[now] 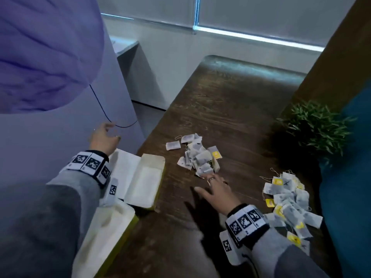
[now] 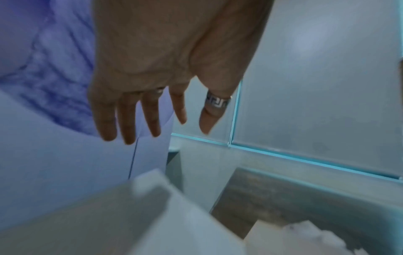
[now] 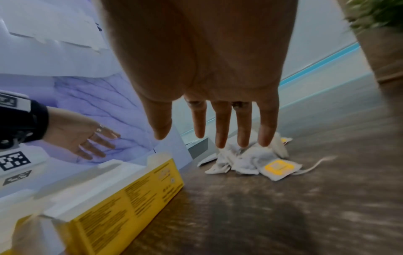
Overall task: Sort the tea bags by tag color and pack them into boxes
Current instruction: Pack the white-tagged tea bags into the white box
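Nearest, two grey sleeves with coded wristbands frame a dark wooden table [image 1: 210,117]. At the near left edge lies a yellow-sided box [image 1: 104,235] with its flap up, and just beyond it a second open box [image 1: 144,181], white inside. To the near right, beside a teal seat [image 1: 349,177], sits a heap of tea bags with yellow tags [image 1: 287,209], strings trailing. The right hand [image 1: 217,192] is spread flat, fingers straight and apart, holding nothing; its fingertips [image 1: 209,176] reach the near edge of a second, farther pile of tea bags [image 1: 197,155], though actual contact cannot be judged. The left hand [image 1: 105,138] is raised beyond the open box, fingers loosely extended, empty, close to a thin dark cord [image 1: 104,111] hanging against a pale panel [image 1: 60,137]. A green plant [image 1: 319,127] stands at the right edge of the table, and past the table end a pale wall meets lowered blinds [image 1: 261,15] with a bright strip beneath.

Seen from the right wrist, the box's [image 3: 130,189] printed yellow side shows, along with one yellow tag [image 3: 279,167] lying face-up at the front of the far pile [image 3: 246,155]. Only the left wrist view shows the patterned band ring [image 2: 218,101] on the thumb of the left hand [image 2: 152,60].
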Demonstrator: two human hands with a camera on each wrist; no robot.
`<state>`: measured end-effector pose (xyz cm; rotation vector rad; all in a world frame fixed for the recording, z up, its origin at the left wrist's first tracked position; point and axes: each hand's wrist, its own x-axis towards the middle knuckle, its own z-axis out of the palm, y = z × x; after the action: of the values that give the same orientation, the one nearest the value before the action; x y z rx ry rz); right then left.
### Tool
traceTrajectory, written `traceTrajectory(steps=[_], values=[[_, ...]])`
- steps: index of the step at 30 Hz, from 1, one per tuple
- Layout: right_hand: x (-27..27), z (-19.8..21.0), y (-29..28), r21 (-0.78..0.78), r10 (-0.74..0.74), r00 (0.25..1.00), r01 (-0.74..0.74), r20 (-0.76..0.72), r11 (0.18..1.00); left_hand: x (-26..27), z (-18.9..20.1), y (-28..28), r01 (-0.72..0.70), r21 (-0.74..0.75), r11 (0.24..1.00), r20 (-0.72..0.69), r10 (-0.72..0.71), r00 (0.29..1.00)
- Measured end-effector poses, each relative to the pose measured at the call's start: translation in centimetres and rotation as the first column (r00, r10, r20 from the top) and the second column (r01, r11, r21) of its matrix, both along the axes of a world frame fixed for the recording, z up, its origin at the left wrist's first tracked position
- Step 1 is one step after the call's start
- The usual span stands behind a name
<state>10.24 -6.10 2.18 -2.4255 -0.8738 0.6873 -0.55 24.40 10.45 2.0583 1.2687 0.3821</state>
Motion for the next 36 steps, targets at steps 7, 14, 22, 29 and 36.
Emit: traceTrajectory(steps=[7, 14, 22, 29, 36], values=[[-2.1, -1.0, 6.6, -0.051, -0.039, 0.987, 0.031, -0.157, 0.998, -0.5, -3.0, 2.1, 0.141, -0.263, 0.954, -0.397, -0.240, 0.886], [-2.6, 0.4, 7.5, 0.131, -0.231, 0.955, 0.257, -0.184, 0.957, 1.5, 0.0, 1.3, 0.357, -0.281, 0.891, -0.178, -0.414, 0.893], [-1.3, 7.2, 2.8, 0.433, -0.250, 0.968, 0.237, -0.027, 0.870, 2.7, 5.9, -5.7, 0.767, -0.222, 0.602, 0.173, -0.750, 0.639], [-1.4, 5.0, -3.8, 0.157, -0.236, 0.963, 0.255, -0.131, 0.954, 6.6, 4.0, -12.0, 0.854, -0.204, 0.479, 0.193, -0.835, 0.515], [-0.8, 0.7, -10.3, 0.278, -0.558, 0.775, 0.630, -0.298, 0.725, 5.4, -3.5, -16.1, 0.811, -0.377, 0.448, 0.265, -0.787, 0.558]])
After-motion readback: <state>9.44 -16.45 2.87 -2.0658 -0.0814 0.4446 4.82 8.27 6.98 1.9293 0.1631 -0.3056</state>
